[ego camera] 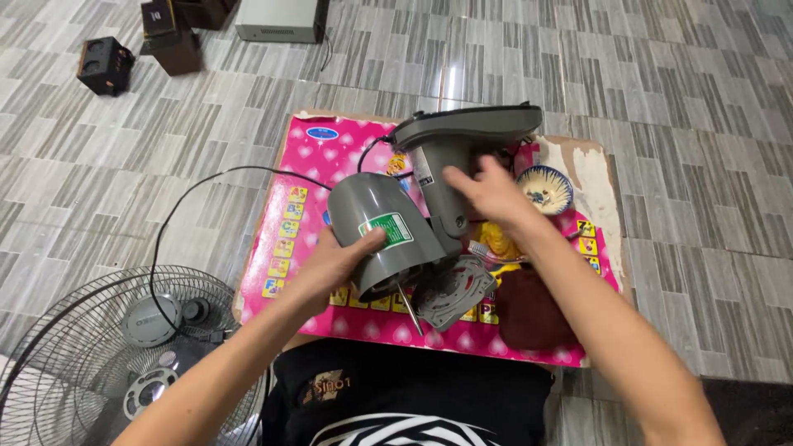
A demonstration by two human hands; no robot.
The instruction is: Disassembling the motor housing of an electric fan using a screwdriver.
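underneath everything runs a grey striped tile floor point(677, 107), and on it lies a pink play mat point(322, 157) with heart patterns and small picture squares along its left and near edges; a worn patch shows at its far right corner. off the mat's near left corner rests a round wire fan guard point(74, 355) with a grey hub inside it. across the middle of the mat lies a grey fan body point(438, 198): its flat base points toward the far edge, its neck runs down to a rounded motor housing point(376, 231) near the left centre, and a black power cord point(198, 186) loops off the left edge toward the guard. the left hand point(339, 260) is cupped against the near side of the motor housing, thumb pressed on its green label, gripping it. the right hand point(487, 192) hovers with fingers spread, just at the neck's right side; whether it touches cannot be told. a dark red cloth point(529, 314) sits near the mat's near right corner, and a small patterned bowl point(545, 188) stands by the right edge, just beyond the right hand.
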